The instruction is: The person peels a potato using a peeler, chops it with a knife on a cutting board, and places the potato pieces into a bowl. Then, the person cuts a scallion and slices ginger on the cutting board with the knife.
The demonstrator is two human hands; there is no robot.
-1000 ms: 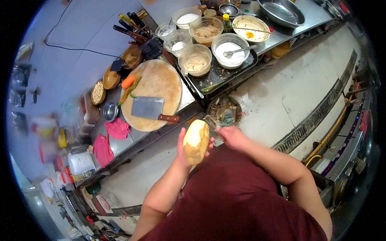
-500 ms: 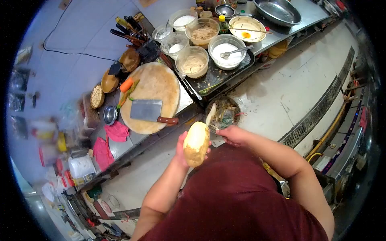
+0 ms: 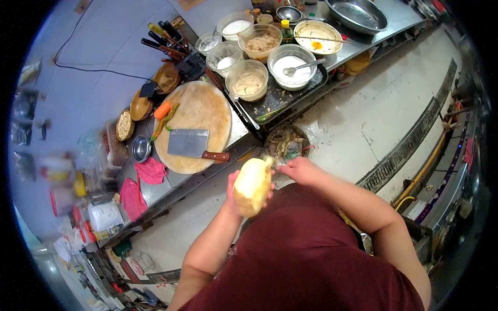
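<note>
My left hand (image 3: 233, 193) is wrapped round a large, pale, mostly peeled potato (image 3: 250, 187), its fingertips showing at the right side. Just right of the potato, my right hand (image 3: 299, 170) is closed on the handle of a small tool, probably a peeler (image 3: 276, 164), whose head is close to the potato's upper end. A strip of peel (image 3: 268, 160) shows at that end. Beyond the hands, a waste bin (image 3: 287, 142) holds scraps. The cleaver (image 3: 188, 143) lies on the round chopping board (image 3: 203, 111), near a carrot (image 3: 163, 110) and peppers (image 3: 165, 122).
Several tubs of powder and paste (image 3: 293, 67) stand on a black tray (image 3: 270, 106). Behind the board are a knife rack (image 3: 191, 65) and wooden bowls (image 3: 141, 105). Pink cloths (image 3: 134, 199) lie at the counter's left, and a metal basin (image 3: 358, 14) stands at the back right.
The potato has turned in my left hand and shows more pale flesh. A long peel strip seen above it half a second ago is gone from there. My right hand has moved slightly.
</note>
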